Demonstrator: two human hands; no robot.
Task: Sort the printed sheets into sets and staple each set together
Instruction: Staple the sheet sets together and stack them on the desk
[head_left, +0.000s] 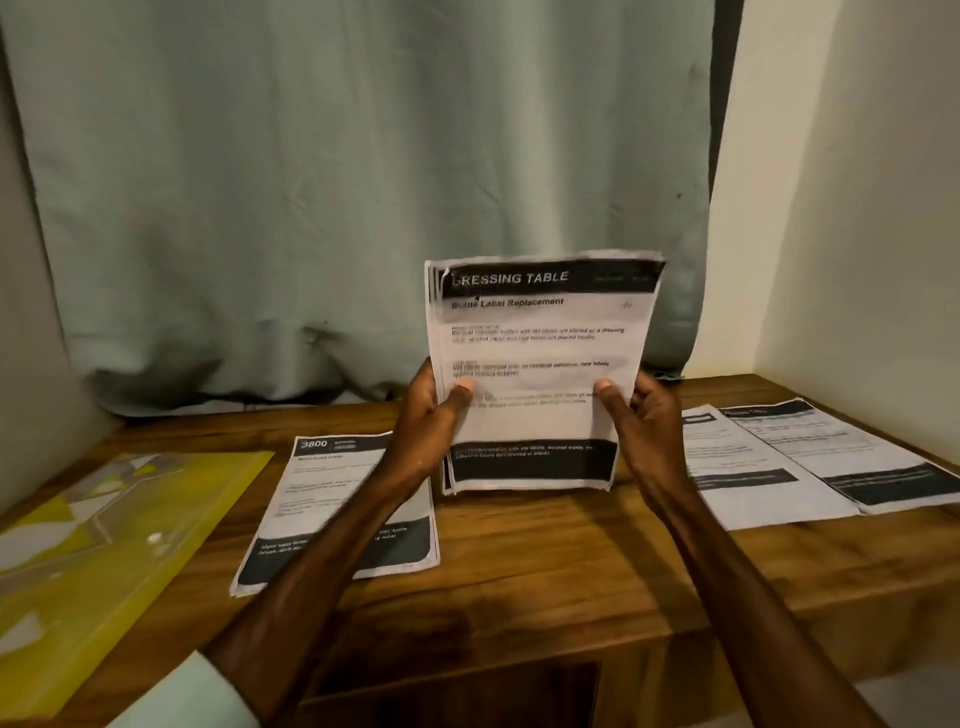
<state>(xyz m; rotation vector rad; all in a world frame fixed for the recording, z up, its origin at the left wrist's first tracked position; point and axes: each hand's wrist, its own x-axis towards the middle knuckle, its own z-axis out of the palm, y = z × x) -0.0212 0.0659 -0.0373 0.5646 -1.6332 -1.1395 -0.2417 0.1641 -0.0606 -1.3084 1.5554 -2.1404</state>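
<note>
A big grey-green cloth curtain (337, 182) is hanging at 12 o'clock, behind everything. Its bottom edge is bunching up on the back of the brown wooden counter (545, 561), which is filling the lower half of the view.

A shiny yellow plastic folder (104, 545) is lying flat on the counter at 8 o'clock. At 3 o'clock, white printed sheets with black bars (810, 457) are lying flat, one partly covering the other. At 7 o'clock, just beside the folder but not touching it, a small pile of white printed sheets marked 3800 (322, 467) is lying under the left arm.

In the middle, a person is holding up a stack of white printed sheets headed DRESSING TABLE (540, 338). It is standing upright, and its bottom edge is low by the counter; I cannot tell if it is touching.

The left hand (421, 421) is pinching the stack's left edge, thumb in front. The right hand (644, 421) is pinching the right edge the same way.
</note>
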